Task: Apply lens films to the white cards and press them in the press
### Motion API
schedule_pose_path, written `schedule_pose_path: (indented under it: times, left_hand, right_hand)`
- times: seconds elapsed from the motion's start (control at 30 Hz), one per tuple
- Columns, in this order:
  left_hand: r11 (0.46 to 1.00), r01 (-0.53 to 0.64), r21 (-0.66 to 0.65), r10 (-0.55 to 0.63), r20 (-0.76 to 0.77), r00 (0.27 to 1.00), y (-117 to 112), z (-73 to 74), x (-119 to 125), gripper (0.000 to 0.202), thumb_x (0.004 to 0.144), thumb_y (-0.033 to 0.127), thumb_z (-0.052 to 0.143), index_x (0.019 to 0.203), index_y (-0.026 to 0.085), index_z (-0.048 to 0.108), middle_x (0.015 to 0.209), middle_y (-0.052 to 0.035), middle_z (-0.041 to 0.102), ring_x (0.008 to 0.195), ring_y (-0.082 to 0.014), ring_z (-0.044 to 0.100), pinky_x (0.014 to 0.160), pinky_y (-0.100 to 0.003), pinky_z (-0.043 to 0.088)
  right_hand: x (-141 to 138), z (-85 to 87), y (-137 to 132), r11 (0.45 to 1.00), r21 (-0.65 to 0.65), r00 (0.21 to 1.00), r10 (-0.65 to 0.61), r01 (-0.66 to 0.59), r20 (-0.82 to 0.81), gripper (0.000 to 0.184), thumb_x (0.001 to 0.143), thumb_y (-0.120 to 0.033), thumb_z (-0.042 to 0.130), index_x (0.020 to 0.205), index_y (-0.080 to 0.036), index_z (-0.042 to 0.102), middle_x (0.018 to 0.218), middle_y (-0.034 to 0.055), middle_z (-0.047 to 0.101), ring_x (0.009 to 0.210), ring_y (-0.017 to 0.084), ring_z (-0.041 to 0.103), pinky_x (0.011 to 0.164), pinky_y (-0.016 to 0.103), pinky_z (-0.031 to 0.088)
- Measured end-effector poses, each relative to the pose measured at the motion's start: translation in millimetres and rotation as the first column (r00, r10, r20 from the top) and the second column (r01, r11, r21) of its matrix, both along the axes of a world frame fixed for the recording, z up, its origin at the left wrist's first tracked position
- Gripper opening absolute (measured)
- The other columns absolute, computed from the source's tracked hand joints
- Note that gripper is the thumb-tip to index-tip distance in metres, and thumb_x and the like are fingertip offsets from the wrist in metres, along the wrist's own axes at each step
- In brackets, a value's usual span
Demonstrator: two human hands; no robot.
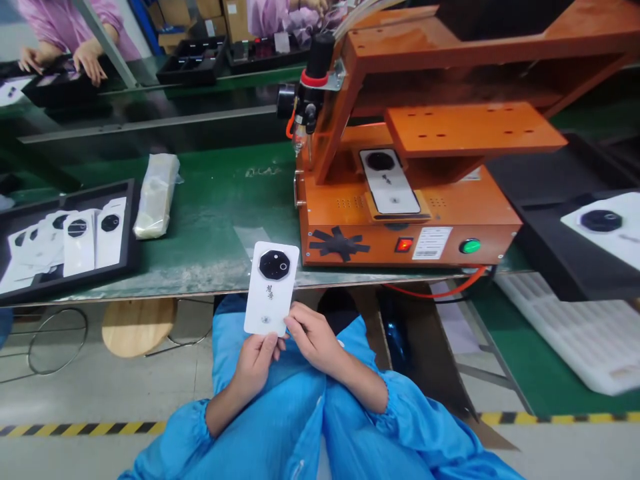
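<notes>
A white phone back cover (270,287) with a black round camera ring stands upright in front of me, over my lap. My left hand (256,360) grips its lower edge from below, fingers closed round it. My right hand (313,337) pinches the cover's lower right corner. A second white cover (390,183) lies in the fixture of the orange press machine (400,220), under its raised orange plate (470,130).
A black tray (131,227) of several white covers sits at the left on the green bench (220,207), beside a clear bag (156,197). Another black tray (565,260) with a cover is at the right. Other people's hands (90,60) work across the far belt.
</notes>
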State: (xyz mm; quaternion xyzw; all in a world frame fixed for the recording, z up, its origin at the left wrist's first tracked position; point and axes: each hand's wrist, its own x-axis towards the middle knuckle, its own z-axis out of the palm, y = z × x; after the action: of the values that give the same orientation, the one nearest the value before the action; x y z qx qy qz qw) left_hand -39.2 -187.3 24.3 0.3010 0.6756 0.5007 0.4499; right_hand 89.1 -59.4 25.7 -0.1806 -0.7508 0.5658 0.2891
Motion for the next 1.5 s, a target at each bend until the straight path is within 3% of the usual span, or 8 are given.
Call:
schedule_pose_path:
  times: [0.57,0.87,1.07,1.13,1.2,1.33,1.43,1.5]
  left_hand:
    - [1.0,-0.008,-0.016,0.008,0.01,1.0,-5.4,-4.0,-1.7,0.078,0.09,0.09,0.056,0.072,0.016,0.07,0.06,-0.0022,0.06,0.054,-0.0117,0.046,0.053,-0.026,0.036]
    - [0.869,-0.494,0.007,0.486,0.173,0.857,-7.0,-7.8,-44.4,0.069,0.073,0.079,0.087,0.088,0.013,0.074,0.064,0.0024,0.057,0.054,-0.0078,0.046,0.045,-0.017,0.032]
    - [0.828,-0.56,0.016,0.535,0.275,0.799,7.6,-9.0,-66.0,0.068,0.063,0.068,0.098,0.096,0.014,0.072,0.065,0.0051,0.056,0.053,-0.0063,0.043,0.04,-0.013,0.03]
    - [0.819,-0.574,0.003,0.551,0.276,0.787,10.5,-12.3,-72.5,0.069,0.06,0.066,0.1,0.096,0.014,0.072,0.064,0.0057,0.055,0.053,-0.0063,0.042,0.039,-0.013,0.03]
    - [0.814,-0.581,-0.009,0.559,0.282,0.78,14.7,-15.8,-79.3,0.069,0.058,0.064,0.102,0.095,0.014,0.072,0.064,0.0058,0.055,0.054,-0.0067,0.043,0.039,-0.012,0.031]
    - [0.845,-0.532,-0.054,0.522,0.294,0.801,24.1,-19.8,-91.8,0.073,0.052,0.068,0.102,0.094,0.015,0.073,0.066,0.004,0.057,0.056,-0.0087,0.046,0.038,-0.014,0.032]
    - [0.879,-0.47,-0.082,0.473,0.282,0.835,23.0,-24.5,-100.7,0.077,0.054,0.08,0.095,0.091,0.015,0.074,0.067,0.0008,0.059,0.058,-0.0115,0.049,0.037,-0.016,0.03]
    - [0.9,-0.425,-0.101,0.436,0.263,0.861,15.0,-30.7,-106.5,0.079,0.061,0.09,0.084,0.084,0.016,0.074,0.066,-0.001,0.057,0.058,-0.0134,0.049,0.038,-0.018,0.028]
  right_hand:
    - [-1.5,-4.6,0.7,0.998,-0.055,0.998,0.035,-0.032,0.058,0.043,0.117,-0.045,0.04,0.083,-0.023,0.055,0.082,0.0017,0.061,0.078,0.017,0.059,0.077,0.031,0.046]
    - [-7.3,-26.1,-1.7,0.991,-0.108,0.985,0.095,-0.08,0.145,0.047,0.115,-0.052,0.043,0.08,-0.022,0.056,0.077,-0.0005,0.059,0.076,0.016,0.058,0.075,0.029,0.045]
    - [1.5,-27.2,10.3,0.997,-0.067,0.988,0.048,-0.038,0.145,0.039,0.112,-0.045,0.051,0.082,-0.022,0.062,0.08,0.0013,0.065,0.076,0.016,0.061,0.078,0.029,0.05]
    - [19.1,-27.5,30.2,0.994,0.009,0.983,-0.108,0.108,0.147,0.037,0.108,-0.045,0.058,0.079,-0.022,0.065,0.077,0.0008,0.066,0.072,0.016,0.062,0.075,0.028,0.051]
    - [49.5,-28.4,58.3,0.919,0.093,0.909,-0.393,0.383,0.142,0.038,0.106,-0.047,0.06,0.078,-0.022,0.066,0.074,0.0004,0.066,0.07,0.016,0.063,0.072,0.028,0.053]
    - [128.3,-27.8,116.6,0.547,0.208,0.544,-0.836,0.811,0.078,0.031,0.107,-0.047,0.052,0.102,-0.02,0.068,0.095,0.0073,0.067,0.086,0.023,0.064,0.082,0.037,0.057]
    - [167.4,-28.1,144.0,0.31,0.383,0.328,-0.945,0.87,0.021,0.04,0.101,-0.039,0.055,0.132,-0.016,0.065,0.117,0.0152,0.062,0.097,0.027,0.064,0.091,0.047,0.059]
    - [176.9,-29.7,152.2,0.273,0.497,0.303,-0.953,0.824,0.02,0.05,0.1,-0.034,0.053,0.145,-0.016,0.061,0.123,0.0175,0.059,0.096,0.027,0.065,0.087,0.047,0.062]
